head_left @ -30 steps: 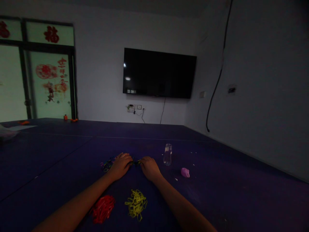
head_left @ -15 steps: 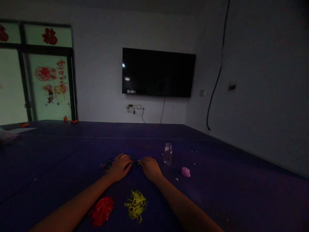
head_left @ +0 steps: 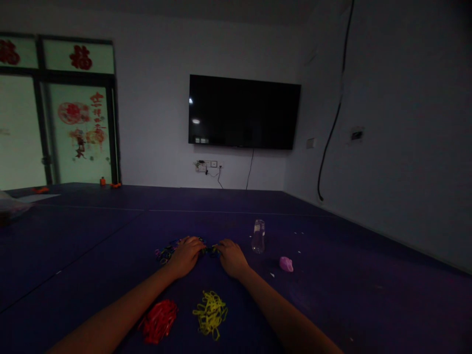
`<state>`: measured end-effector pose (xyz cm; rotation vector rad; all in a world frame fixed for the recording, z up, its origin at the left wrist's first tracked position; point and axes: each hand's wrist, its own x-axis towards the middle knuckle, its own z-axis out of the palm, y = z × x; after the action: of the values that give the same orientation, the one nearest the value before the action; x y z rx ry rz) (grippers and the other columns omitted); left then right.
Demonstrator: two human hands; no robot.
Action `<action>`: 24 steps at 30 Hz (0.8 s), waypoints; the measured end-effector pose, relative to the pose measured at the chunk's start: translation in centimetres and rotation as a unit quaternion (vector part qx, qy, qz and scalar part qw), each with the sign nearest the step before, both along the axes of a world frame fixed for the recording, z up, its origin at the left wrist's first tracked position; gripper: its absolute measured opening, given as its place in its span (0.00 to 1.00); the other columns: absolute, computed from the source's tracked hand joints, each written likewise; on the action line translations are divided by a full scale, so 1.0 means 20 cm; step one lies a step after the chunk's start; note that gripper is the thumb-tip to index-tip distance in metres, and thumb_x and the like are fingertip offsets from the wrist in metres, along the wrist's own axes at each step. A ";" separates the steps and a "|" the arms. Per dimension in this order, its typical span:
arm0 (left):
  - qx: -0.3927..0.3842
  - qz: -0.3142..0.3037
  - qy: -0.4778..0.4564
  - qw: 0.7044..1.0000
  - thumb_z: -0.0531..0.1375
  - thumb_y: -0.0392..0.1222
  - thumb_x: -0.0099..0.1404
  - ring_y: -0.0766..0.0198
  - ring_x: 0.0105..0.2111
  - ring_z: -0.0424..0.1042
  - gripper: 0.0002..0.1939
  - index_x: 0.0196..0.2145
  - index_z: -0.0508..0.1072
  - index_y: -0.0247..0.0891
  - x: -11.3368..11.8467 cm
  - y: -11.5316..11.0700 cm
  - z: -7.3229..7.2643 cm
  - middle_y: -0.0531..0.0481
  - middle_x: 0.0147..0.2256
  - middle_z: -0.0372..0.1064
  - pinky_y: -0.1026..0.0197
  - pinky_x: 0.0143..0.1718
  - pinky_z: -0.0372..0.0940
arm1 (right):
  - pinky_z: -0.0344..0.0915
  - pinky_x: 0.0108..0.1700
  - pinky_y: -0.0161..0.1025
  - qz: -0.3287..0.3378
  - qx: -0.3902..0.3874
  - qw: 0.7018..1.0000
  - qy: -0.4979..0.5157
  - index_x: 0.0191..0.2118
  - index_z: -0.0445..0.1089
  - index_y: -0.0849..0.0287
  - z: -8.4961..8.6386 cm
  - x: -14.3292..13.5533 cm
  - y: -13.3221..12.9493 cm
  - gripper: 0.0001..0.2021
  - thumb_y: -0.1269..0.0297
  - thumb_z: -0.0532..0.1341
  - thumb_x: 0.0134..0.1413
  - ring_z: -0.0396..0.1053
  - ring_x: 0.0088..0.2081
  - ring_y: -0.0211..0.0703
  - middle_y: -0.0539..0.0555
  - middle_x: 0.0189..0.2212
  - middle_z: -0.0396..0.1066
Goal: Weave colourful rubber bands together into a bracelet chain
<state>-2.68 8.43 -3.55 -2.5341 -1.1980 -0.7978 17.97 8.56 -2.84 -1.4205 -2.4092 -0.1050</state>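
My left hand (head_left: 187, 256) rests over a pile of mixed-colour rubber bands (head_left: 166, 253), its fingers bent down loosely and its thumb apart from them. Part of the pile is hidden beneath it. Just to the right, my right hand (head_left: 233, 259) has its fingertips closed at a few yellowish and dark rubber bands (head_left: 213, 250); the exact grip is hard to see in the dim light. Nearer to me, between my forearms, lie a heap of red rubber bands (head_left: 160, 320) and a heap of yellow rubber bands (head_left: 211, 314).
A clear bottle or glass (head_left: 258, 237) stands right of my right hand. A crumpled pink lump (head_left: 286, 264) and small white scraps lie near it on the dark blue table (head_left: 350, 295). Small orange objects (head_left: 115, 186) sit at the far left edge, with a plastic bag (head_left: 13, 205) nearer.
The whole view has shifted slightly, with everything a little further right and lower. Both hands stay at the mixed pile, and the right fingertips have moved slightly over the bands there.
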 end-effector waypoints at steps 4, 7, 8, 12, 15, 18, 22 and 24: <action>-0.008 0.001 0.003 1.000 0.50 0.26 0.61 0.57 0.52 0.63 0.20 0.46 0.72 0.40 0.00 0.00 0.00 0.46 0.48 0.70 0.50 0.55 0.57 | 0.55 0.56 0.44 0.005 -0.001 1.000 0.000 0.55 0.66 0.54 -0.01 0.00 0.01 0.22 0.72 0.50 0.55 0.57 0.57 0.48 0.56 0.54 0.65; -0.010 0.005 -0.001 1.000 0.50 0.26 0.60 0.57 0.53 0.63 0.19 0.44 0.72 0.39 0.00 0.00 -0.01 0.46 0.49 0.69 0.51 0.55 0.58 | 0.55 0.55 0.44 0.006 -0.004 1.000 -0.007 0.55 0.66 0.54 -0.01 0.00 0.01 0.22 0.72 0.50 0.56 0.57 0.57 0.48 0.57 0.54 0.65; -0.010 0.004 -0.001 1.000 0.50 0.26 0.60 0.57 0.53 0.62 0.18 0.42 0.73 0.40 0.00 0.01 -0.01 0.46 0.49 0.69 0.50 0.56 0.57 | 0.56 0.55 0.44 0.006 -0.005 1.000 -0.009 0.55 0.66 0.54 -0.01 0.00 0.01 0.22 0.72 0.50 0.56 0.58 0.57 0.48 0.57 0.54 0.65; -0.008 -0.002 0.011 1.000 0.51 0.27 0.61 0.55 0.53 0.62 0.16 0.38 0.74 0.40 -0.01 0.02 -0.02 0.47 0.48 0.70 0.46 0.57 0.56 | 0.56 0.54 0.42 0.017 -0.005 1.000 -0.011 0.54 0.67 0.56 0.01 0.00 0.00 0.22 0.73 0.49 0.56 0.60 0.55 0.47 0.57 0.52 0.67; -0.005 -0.002 0.011 1.000 0.52 0.26 0.58 0.55 0.53 0.62 0.16 0.37 0.74 0.39 -0.01 0.02 -0.02 0.46 0.49 0.70 0.47 0.56 0.57 | 0.56 0.54 0.40 0.022 0.001 1.000 -0.007 0.53 0.68 0.58 0.02 0.00 -0.01 0.21 0.74 0.49 0.55 0.61 0.54 0.46 0.57 0.51 0.68; -0.002 0.000 0.004 1.000 0.53 0.25 0.56 0.55 0.52 0.63 0.16 0.38 0.74 0.39 -0.01 0.01 -0.01 0.45 0.49 0.69 0.48 0.55 0.58 | 0.55 0.54 0.40 0.019 0.015 1.000 -0.001 0.51 0.69 0.58 0.02 -0.01 -0.02 0.21 0.74 0.49 0.55 0.61 0.54 0.46 0.57 0.50 0.69; -0.009 0.003 0.005 1.000 0.54 0.26 0.58 0.55 0.52 0.64 0.15 0.38 0.74 0.38 0.00 -0.01 0.01 0.45 0.48 0.70 0.49 0.55 0.58 | 0.55 0.53 0.39 0.025 0.028 0.999 -0.002 0.47 0.71 0.59 0.03 -0.01 -0.02 0.19 0.75 0.49 0.54 0.63 0.52 0.46 0.57 0.48 0.70; -0.010 0.000 0.012 1.000 0.54 0.26 0.58 0.55 0.52 0.64 0.15 0.38 0.74 0.39 0.00 -0.01 0.01 0.45 0.48 0.70 0.48 0.55 0.58 | 0.56 0.52 0.39 0.026 0.030 0.999 -0.013 0.45 0.72 0.60 0.03 -0.01 -0.02 0.18 0.75 0.50 0.53 0.64 0.51 0.46 0.58 0.47 0.71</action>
<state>-2.73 8.32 -3.32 -2.5516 -1.2048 -0.7566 17.68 8.07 -2.14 -1.3368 -2.4403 -0.1825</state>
